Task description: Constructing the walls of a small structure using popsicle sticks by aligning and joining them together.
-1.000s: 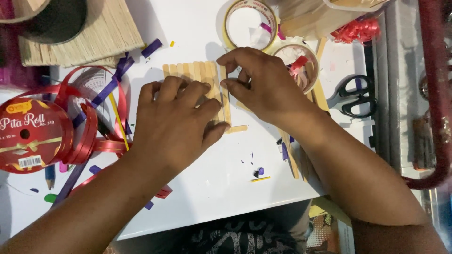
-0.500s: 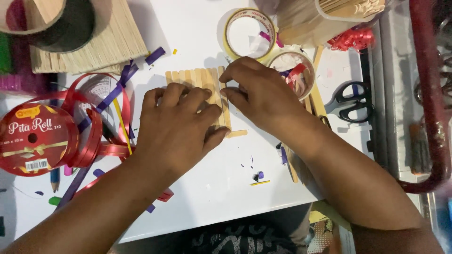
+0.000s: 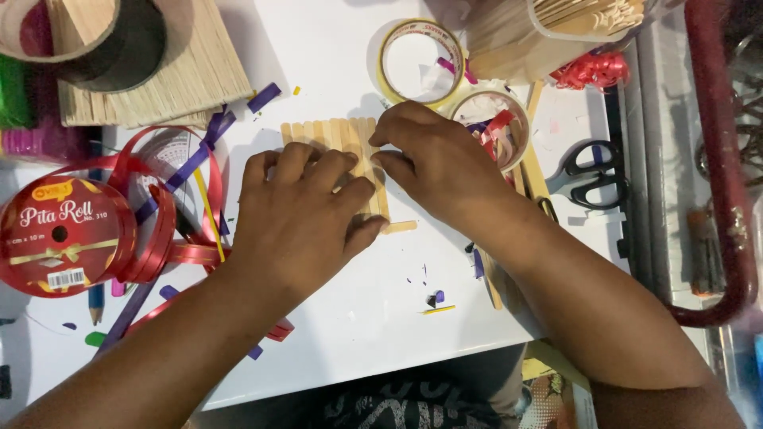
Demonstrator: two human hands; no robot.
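A flat panel of wooden craft sticks [image 3: 330, 133] laid side by side rests on the white table [image 3: 381, 318]. My left hand [image 3: 298, 218] lies palm down over its lower part, fingers pressing on the sticks. My right hand [image 3: 441, 163] is at the panel's right edge, thumb and fingertips pinching the outermost stick. One crosswise stick end [image 3: 400, 227] pokes out from beneath the panel at lower right.
A red ribbon roll [image 3: 63, 238] with loose red and purple ribbon lies at left. A stack of stick mats [image 3: 191, 71] sits at upper left, a tape roll [image 3: 420, 62] and a scrap-filled tape ring [image 3: 497, 111] behind the panel, black scissors [image 3: 596, 175] at right, and a tub of sticks [image 3: 588, 20] at the top.
The view has shifted slightly. Both hands stay on the stick panel; the right fingers have adjusted a little at its right edge.
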